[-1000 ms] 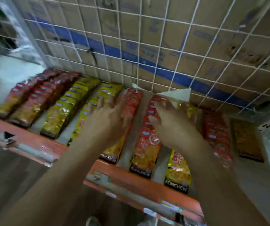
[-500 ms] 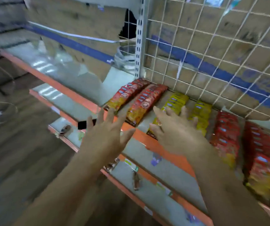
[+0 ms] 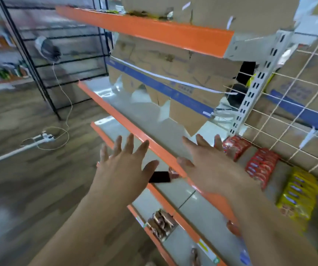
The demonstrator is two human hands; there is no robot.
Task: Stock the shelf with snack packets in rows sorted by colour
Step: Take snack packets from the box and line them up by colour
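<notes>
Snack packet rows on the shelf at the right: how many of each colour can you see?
Red rows: 2
Yellow rows: 2, the second cut off by the picture's right edge
Total: 4 rows

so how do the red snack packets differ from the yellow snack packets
The red snack packets form two rows; the yellow snack packets show one clear row, another cut off. Red lies beside the white slotted upright, yellow further right. Both overlap in rows on the orange-edged shelf.

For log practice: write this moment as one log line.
left hand: open, empty | right hand: open, empty | shelf: red packets, yellow packets in rows
</notes>
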